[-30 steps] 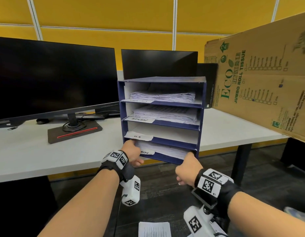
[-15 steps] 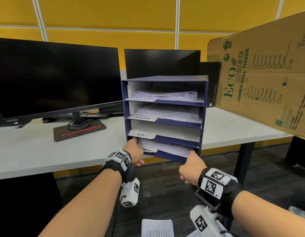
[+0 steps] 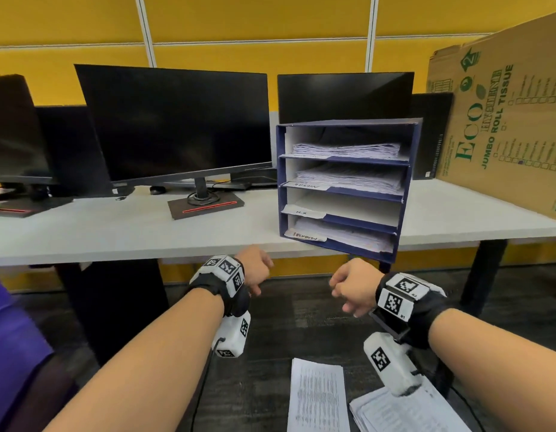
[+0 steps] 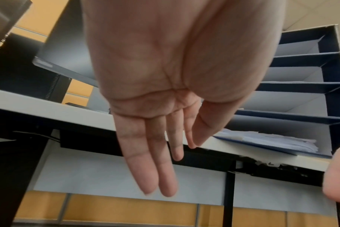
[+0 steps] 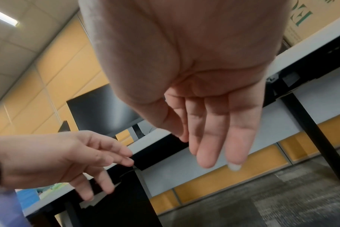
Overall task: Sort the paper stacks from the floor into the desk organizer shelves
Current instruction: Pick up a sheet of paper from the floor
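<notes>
Two hands hang empty below the worktop [image 3: 121,235] edge: the left hand [image 3: 255,266] and the right hand [image 3: 353,283] both show relaxed, straight fingers [image 4: 151,161] in the wrist views. On the worktop, the blue desk organizer [image 3: 343,188] holds paper in three of its shelves; the one labelled H.R looks bare. Paper stacks [image 3: 317,397] lie on the floor, so sorting seems partly done.

Matt blue card organizer [image 3: 404,194] holds crinkled white paper stacks [image 3: 348,177]; smooth white desk [image 3: 114,232], brown corrugated cardboard box [image 3: 504,120].
</notes>
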`<state>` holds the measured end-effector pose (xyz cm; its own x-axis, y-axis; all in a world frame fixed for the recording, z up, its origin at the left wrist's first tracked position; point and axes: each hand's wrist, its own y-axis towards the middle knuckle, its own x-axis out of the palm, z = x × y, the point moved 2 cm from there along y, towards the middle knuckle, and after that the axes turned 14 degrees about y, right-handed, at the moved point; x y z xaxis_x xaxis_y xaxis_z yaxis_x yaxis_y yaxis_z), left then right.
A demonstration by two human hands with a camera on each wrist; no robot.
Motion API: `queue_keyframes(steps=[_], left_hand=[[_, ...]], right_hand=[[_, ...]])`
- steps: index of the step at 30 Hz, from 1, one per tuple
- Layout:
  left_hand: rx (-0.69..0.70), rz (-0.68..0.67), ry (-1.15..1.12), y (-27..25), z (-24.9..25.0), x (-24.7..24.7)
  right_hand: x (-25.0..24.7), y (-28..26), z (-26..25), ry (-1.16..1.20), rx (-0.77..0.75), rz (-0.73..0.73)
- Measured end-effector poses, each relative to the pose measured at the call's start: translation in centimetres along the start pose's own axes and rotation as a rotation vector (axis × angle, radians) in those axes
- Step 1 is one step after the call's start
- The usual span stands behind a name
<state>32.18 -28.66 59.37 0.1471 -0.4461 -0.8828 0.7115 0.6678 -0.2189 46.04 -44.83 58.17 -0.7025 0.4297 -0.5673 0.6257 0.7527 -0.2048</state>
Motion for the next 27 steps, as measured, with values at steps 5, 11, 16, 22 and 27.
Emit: queue_keyframes(steps=[5,11,16,22,27], left_hand=[[-0.039,0.001,0.006,-0.6,-4.9,1.9],[-0.062,-0.019,-0.063,4.7,-9.4,6.5],[-0.076,-0.195,-0.020,12.1,-12.7,14.7],[-0.145,-0.303,0.068,18.9,-17.4,26.6],[-0.236,-0.342,-0.024,20.7,-21.7,35.6]], right_hand=[[4.2,2.2,1.4,-0.074,0.048,-0.131],[10.1,9.1,4.9,0.043,0.145,-0.189],[16.8,16.0,12.0,-0.034,0.230,-0.260],[23.1,22.7,22.5,-0.101,0.346,-0.298],[26.8,25.8,31.7,-0.144,0.439,-0.287]])
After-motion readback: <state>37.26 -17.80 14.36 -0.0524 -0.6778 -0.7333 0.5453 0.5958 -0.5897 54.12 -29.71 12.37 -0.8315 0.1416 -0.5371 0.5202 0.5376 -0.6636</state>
